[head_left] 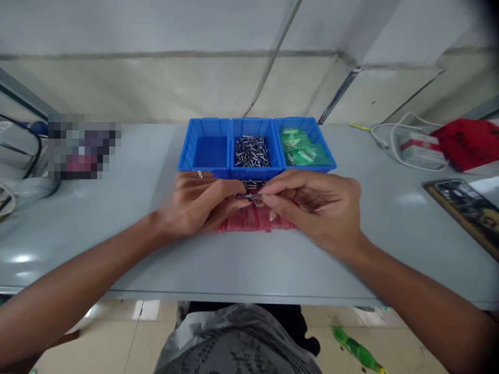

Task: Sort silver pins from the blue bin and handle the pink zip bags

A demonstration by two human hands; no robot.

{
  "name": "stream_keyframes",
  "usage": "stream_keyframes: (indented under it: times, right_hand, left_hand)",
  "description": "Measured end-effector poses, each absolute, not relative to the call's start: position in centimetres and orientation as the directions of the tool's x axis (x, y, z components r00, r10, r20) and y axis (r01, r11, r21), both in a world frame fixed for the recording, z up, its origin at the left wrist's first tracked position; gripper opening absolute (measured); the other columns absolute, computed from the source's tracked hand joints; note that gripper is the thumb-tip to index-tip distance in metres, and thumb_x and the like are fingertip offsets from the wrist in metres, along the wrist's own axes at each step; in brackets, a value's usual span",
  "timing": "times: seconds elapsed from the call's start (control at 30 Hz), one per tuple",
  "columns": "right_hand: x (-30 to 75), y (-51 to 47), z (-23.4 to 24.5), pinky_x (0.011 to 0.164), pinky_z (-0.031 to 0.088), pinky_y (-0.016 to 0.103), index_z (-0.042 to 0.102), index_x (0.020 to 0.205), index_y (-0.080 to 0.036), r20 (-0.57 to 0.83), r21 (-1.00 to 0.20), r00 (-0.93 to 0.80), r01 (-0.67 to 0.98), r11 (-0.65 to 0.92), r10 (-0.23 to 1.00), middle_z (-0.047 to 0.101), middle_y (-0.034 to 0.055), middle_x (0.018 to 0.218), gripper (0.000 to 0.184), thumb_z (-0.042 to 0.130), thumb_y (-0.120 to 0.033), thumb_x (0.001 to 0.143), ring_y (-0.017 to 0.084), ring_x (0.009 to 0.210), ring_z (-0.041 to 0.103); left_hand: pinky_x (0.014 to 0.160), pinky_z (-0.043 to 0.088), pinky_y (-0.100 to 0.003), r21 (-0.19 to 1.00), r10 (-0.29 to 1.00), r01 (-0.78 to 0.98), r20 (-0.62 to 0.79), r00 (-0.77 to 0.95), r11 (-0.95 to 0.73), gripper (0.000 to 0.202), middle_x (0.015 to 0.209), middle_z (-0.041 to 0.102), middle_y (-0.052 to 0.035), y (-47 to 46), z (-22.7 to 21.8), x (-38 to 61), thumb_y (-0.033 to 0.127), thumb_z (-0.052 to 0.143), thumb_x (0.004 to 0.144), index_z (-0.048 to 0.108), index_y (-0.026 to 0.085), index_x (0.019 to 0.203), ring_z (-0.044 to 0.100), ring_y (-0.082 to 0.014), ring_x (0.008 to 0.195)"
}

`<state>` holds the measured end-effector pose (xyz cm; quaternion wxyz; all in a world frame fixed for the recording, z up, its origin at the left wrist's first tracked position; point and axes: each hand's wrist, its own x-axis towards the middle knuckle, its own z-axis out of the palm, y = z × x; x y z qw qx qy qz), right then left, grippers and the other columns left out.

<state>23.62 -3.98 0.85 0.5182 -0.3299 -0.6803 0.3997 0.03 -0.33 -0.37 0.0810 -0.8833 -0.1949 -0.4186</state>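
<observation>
My left hand and my right hand meet over the table, just in front of three blue bins. Each has thumb and fingers pinched on thin metal pins, which look like blind rivets and cross between the fingertips. How many pins each hand holds is hard to tell. Beneath the hands lie red plastic bags, partly covered by them. More loose pins show behind the fingertips. The middle blue bin holds a heap of similar pins.
The left blue bin shows its blue floor; the right bin holds green plastic bags. A white cable, a small box, a red bundle and a dark picture-covered board lie rightward. A green bottle is on the floor.
</observation>
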Motion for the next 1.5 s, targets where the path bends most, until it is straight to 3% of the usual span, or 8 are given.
stream_keyframes:
  times: [0.63, 1.03, 1.1, 1.2, 1.27, 1.33, 1.4, 1.5]
  right_hand:
    - [23.5, -4.1, 0.8, 0.055, 0.061, 0.028, 0.081, 0.095, -0.030, 0.426, -0.896, -0.224, 0.033, 0.444, 0.877, 0.078, -0.0009, 0.090, 0.016, 0.080, -0.015, 0.088, 0.014, 0.068, 0.070]
    - [23.7, -3.0, 0.5, 0.051, 0.058, 0.024, 0.082, 0.092, -0.023, 0.365, -0.930, -0.114, 0.005, 0.368, 0.924, 0.078, -0.0001, 0.081, 0.007, 0.084, -0.021, 0.086, 0.010, 0.057, 0.068]
    - [24.0, -2.3, 0.1, 0.056, 0.061, 0.026, 0.082, 0.098, -0.023, 0.341, -0.940, -0.072, -0.033, 0.340, 0.937, 0.081, 0.0028, 0.088, 0.011, 0.082, -0.023, 0.088, 0.015, 0.070, 0.074]
    - [24.4, -1.6, -0.2, 0.061, 0.065, 0.031, 0.075, 0.125, -0.028, 0.307, -0.951, -0.131, -0.082, 0.299, 0.943, 0.077, 0.0065, 0.126, 0.032, 0.076, -0.026, 0.093, 0.021, 0.093, 0.077]
    - [24.7, -1.5, -0.1, 0.058, 0.064, 0.031, 0.067, 0.138, -0.032, 0.320, -0.944, -0.210, 0.010, 0.330, 0.924, 0.073, 0.0058, 0.135, 0.042, 0.071, -0.026, 0.096, 0.020, 0.090, 0.077]
    - [24.8, -1.6, -0.1, 0.064, 0.065, 0.033, 0.070, 0.135, -0.031, 0.407, -0.847, -0.314, 0.221, 0.483, 0.858, 0.079, 0.0052, 0.122, 0.038, 0.068, -0.023, 0.098, 0.019, 0.085, 0.076]
    - [24.8, -1.8, -0.4, 0.081, 0.066, 0.040, 0.077, 0.123, -0.026, 0.460, -0.614, -0.482, 0.435, 0.659, 0.746, 0.081, 0.0065, 0.111, 0.028, 0.067, -0.020, 0.097, 0.022, 0.090, 0.076]
    - [24.6, -1.9, -1.2, 0.098, 0.062, 0.048, 0.079, 0.116, -0.019, 0.363, -0.303, -0.687, 0.552, 0.777, 0.630, 0.078, 0.0123, 0.113, 0.024, 0.061, -0.016, 0.100, 0.028, 0.106, 0.073]
  left_hand:
    - [0.051, 0.046, -0.029, -0.023, 0.245, 0.385, 0.736, 0.631, -0.923, 0.008, 0.070, 0.069, 0.0012, -0.4, -0.2, 0.0, 0.027, 0.059, 0.103, 0.059, 0.024, 0.095, 0.063, -0.0122, 0.054]
    - [0.048, 0.029, -0.032, -0.007, 0.260, 0.407, 0.759, 0.597, -0.913, 0.038, 0.054, 0.042, 0.0055, -0.4, 0.1, 0.0, 0.019, 0.061, 0.099, 0.038, 0.022, 0.069, 0.038, -0.0101, 0.047]
    - [0.047, 0.028, -0.031, -0.021, 0.263, 0.426, 0.760, 0.595, -0.904, 0.039, 0.053, 0.041, 0.0058, -0.4, 0.1, 0.0, 0.018, 0.062, 0.098, 0.037, 0.022, 0.067, 0.038, -0.0101, 0.046]
    - [0.047, 0.029, -0.031, -0.037, 0.265, 0.442, 0.754, 0.601, -0.896, 0.040, 0.052, 0.042, 0.0063, -0.4, 0.2, 0.1, 0.017, 0.064, 0.096, 0.037, 0.022, 0.066, 0.039, -0.0094, 0.045]
    - [0.047, 0.031, -0.030, -0.057, 0.250, 0.438, 0.751, 0.611, -0.897, 0.040, 0.052, 0.044, 0.0065, -0.4, 0.2, 0.1, 0.016, 0.065, 0.094, 0.038, 0.022, 0.065, 0.040, -0.0087, 0.046]
    - [0.047, 0.032, -0.029, -0.075, 0.241, 0.439, 0.748, 0.618, -0.895, 0.040, 0.052, 0.045, 0.0066, -0.4, 0.3, 0.2, 0.016, 0.065, 0.094, 0.039, 0.021, 0.064, 0.041, -0.0081, 0.046]
    - [0.047, 0.034, -0.028, -0.076, 0.253, 0.455, 0.745, 0.618, -0.887, 0.041, 0.052, 0.045, 0.0063, -0.5, 0.4, 0.2, 0.017, 0.063, 0.096, 0.039, 0.021, 0.063, 0.041, -0.0079, 0.046]
    - [0.046, 0.034, -0.029, -0.090, 0.250, 0.468, 0.749, 0.614, -0.879, 0.040, 0.051, 0.045, 0.0057, -0.5, 0.4, 0.3, 0.019, 0.061, 0.098, 0.041, 0.022, 0.064, 0.041, -0.0088, 0.046]
